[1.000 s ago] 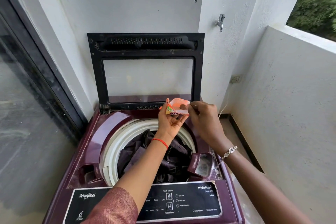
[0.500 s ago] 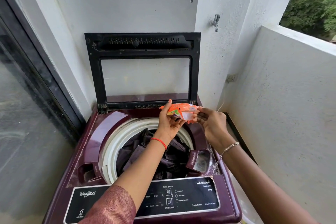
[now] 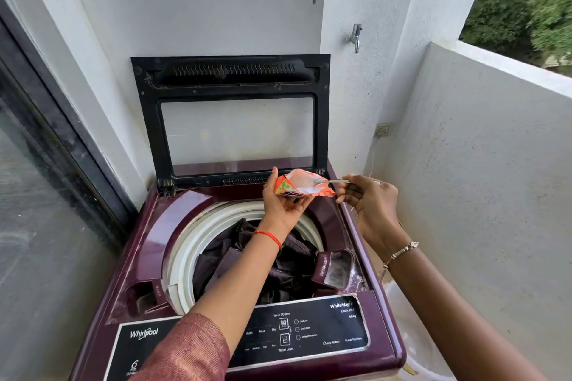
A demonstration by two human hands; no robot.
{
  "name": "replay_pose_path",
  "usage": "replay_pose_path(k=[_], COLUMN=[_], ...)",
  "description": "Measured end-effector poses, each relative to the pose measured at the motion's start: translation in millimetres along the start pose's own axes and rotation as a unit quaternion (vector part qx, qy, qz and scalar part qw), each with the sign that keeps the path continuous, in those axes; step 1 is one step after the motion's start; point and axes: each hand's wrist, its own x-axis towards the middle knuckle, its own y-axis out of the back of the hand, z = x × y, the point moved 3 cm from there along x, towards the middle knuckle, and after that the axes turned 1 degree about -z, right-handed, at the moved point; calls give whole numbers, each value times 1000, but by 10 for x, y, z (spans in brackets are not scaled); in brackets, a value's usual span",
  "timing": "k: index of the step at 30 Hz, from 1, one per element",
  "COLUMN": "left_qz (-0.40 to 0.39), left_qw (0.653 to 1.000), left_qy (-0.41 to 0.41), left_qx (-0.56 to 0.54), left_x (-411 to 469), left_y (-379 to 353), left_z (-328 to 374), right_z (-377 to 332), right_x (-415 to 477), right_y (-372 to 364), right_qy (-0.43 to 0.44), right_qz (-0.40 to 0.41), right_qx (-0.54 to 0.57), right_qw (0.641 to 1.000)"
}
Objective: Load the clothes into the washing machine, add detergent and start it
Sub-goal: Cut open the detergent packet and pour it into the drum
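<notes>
While our left hand (image 3: 283,204) cups an orange detergent packet (image 3: 297,187) above the back rim of the washing machine (image 3: 154,257), fingers curled up around its underside and thumb pressed to its near edge, our right hand (image 3: 371,204) pinches the handle of a small metal spoon (image 3: 332,181) whose bowl reaches into the packet's torn mouth. White powder shows inside the opening. We hold both hands close together, the packet between them, just in front of the raised lid (image 3: 230,117), which stands upright against the wall with its clear pane framed in black. Below our left forearm the drum is open, and dark clothes (image 3: 235,257) lie heaped inside its white ring (image 3: 185,244). At the right front of the opening, the little detergent drawer (image 3: 334,269) stands pulled out and tilted, with a pale residue in it. Along the near edge we see the black control panel (image 3: 309,331) with its wash options printed in white. A red thread circles our left wrist and a thin chain bracelet hangs on our right. On the pillar to the right, a metal tap (image 3: 355,37) sticks out of the wall, and a socket (image 3: 383,129) sits lower down in the corner.
</notes>
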Motion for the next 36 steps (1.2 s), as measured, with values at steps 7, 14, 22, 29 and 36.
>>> replay_pose_path(k=[7,14,22,29,36], left_qz=[-24,-10,-31,-5,-8], left_qw=[999,998,997,998,997], left_qy=[20,33,42,39,38], left_qx=[13,50,54,49,65], left_x=[-26,18,17,29,36], left_y=[-58,-38,-67,-79,-63], left_z=[-35,-122,-113,-150,-200], right_z=[-33,8,54,-6,-11], right_x=[-5,-57,-132,-139,-189], right_y=[97,117,177,203,257], right_qy=[-4,-18,-21,10,4], right_qz=[6,-8,-21,-4,-9], right_qx=[3,-10,-2,11,-17], right_qw=[1000,1000,1000,1000,1000])
